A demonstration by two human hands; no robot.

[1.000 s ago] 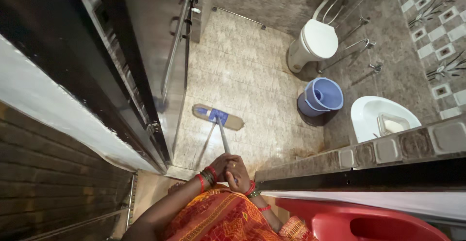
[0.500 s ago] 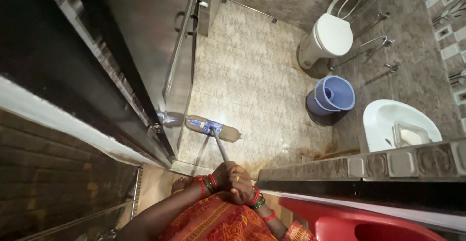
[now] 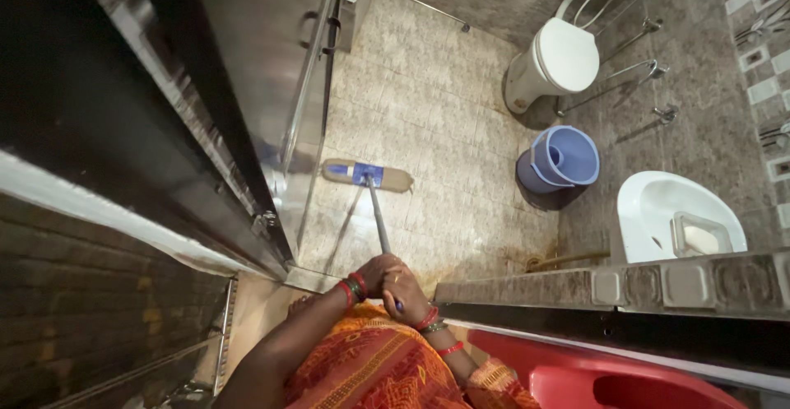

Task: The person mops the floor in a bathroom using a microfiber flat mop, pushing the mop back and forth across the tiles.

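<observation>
Tiled floor (image 3: 444, 129) open ahead | mop (image 3: 367, 175) near door (image 3: 271, 88) edge | both hands' fingers (image 3: 395, 281) closed around mop handle

The bathroom has a beige tiled floor (image 3: 436, 121), brown tiled walls (image 3: 699, 129), a white toilet (image 3: 559, 59), a white washbasin (image 3: 658, 211) and a steel door (image 3: 255, 72).

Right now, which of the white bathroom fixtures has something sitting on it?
The white washbasin at the right wall; a soap dish rests on its rim. The toilet beyond the blue bucket is closed and bare.
</observation>
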